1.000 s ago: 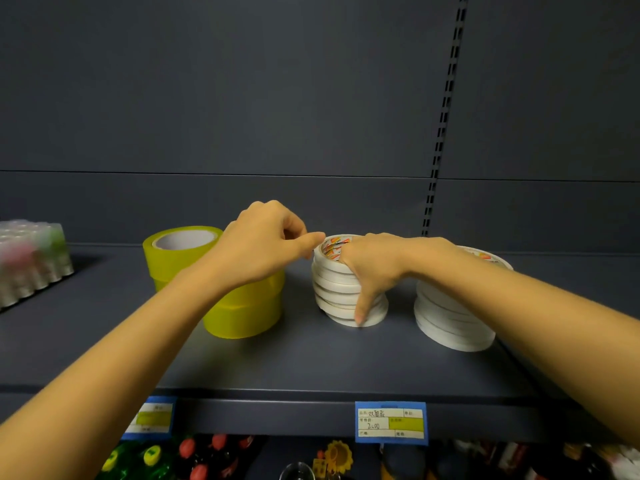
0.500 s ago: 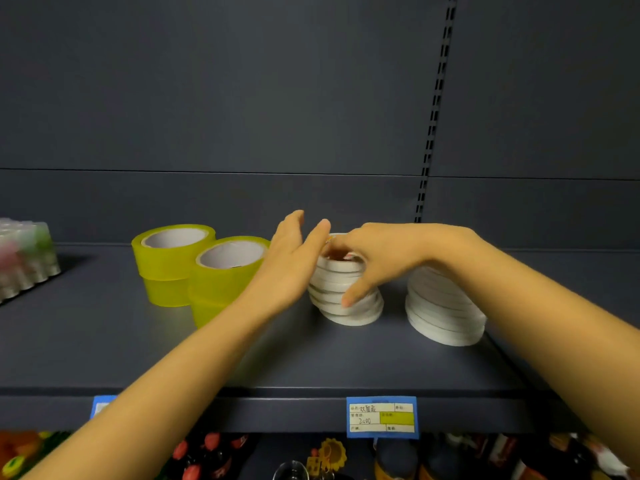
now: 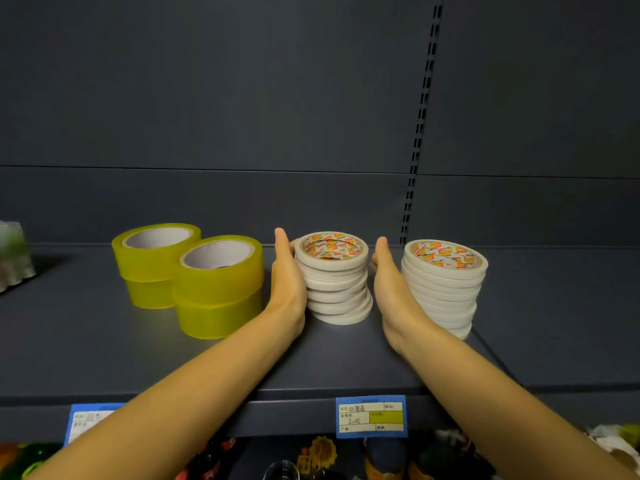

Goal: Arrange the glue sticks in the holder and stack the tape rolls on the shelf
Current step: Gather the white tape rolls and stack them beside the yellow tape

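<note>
Head view: the dark grey shelf (image 3: 104, 358), smooth matt metal, carries all the tape. At its left stand two yellow stacks (image 3: 218, 285), each two broad glossy rolls with pale card cores. To the right are two stacks of thin white rolls with orange-printed cores. The middle white stack (image 3: 334, 282) is skewed, its lower rolls slid rightward, while the right white stack (image 3: 443, 289) also leans a little.

Half a second ago the right hand (image 3: 391, 289) curled over the middle stack's top. Now it is flat and open just beside that stack, and the left hand (image 3: 287, 282), equally flat, presses the other side. I judge they are squaring the stack, so stacking is nearly done. A blurred wrapped pack (image 3: 14, 258) at the far left may be the glue sticks.
</note>
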### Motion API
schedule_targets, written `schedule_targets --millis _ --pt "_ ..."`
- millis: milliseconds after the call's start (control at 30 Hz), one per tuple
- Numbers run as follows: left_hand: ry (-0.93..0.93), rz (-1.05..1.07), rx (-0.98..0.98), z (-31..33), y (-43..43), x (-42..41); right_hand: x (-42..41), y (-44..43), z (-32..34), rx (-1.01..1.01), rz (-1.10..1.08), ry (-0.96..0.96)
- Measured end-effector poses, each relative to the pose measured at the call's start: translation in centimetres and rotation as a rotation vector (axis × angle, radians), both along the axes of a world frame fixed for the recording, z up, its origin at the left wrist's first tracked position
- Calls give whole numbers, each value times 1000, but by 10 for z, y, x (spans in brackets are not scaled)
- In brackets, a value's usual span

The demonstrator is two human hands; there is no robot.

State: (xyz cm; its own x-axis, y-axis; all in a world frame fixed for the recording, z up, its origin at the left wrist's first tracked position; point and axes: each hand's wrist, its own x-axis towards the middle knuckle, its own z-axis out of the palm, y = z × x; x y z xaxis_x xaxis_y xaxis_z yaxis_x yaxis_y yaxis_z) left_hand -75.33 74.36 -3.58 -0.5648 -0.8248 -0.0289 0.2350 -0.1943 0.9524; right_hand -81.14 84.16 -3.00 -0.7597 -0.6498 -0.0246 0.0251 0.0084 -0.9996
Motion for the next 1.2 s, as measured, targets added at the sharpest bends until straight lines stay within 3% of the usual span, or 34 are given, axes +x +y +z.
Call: schedule_targets --millis 133,333,467,767,1200 --pt "24 -14 67 -3 -6 -5 -14 -18 -9 -14 -27 -176" --pt "68 79 121 -5 -14 -9 -13 -29 -16 -48 57 -133" --pt "96 66 99 -6 -16 -8 -24 -35 -13 -48 -5 -86" --pt "98 126 98 -12 -16 -17 -19 -64 -30 -142 -174 -262" --pt "187 115 99 -13 -19 -16 -14 -57 -20 -250 -150 -125"
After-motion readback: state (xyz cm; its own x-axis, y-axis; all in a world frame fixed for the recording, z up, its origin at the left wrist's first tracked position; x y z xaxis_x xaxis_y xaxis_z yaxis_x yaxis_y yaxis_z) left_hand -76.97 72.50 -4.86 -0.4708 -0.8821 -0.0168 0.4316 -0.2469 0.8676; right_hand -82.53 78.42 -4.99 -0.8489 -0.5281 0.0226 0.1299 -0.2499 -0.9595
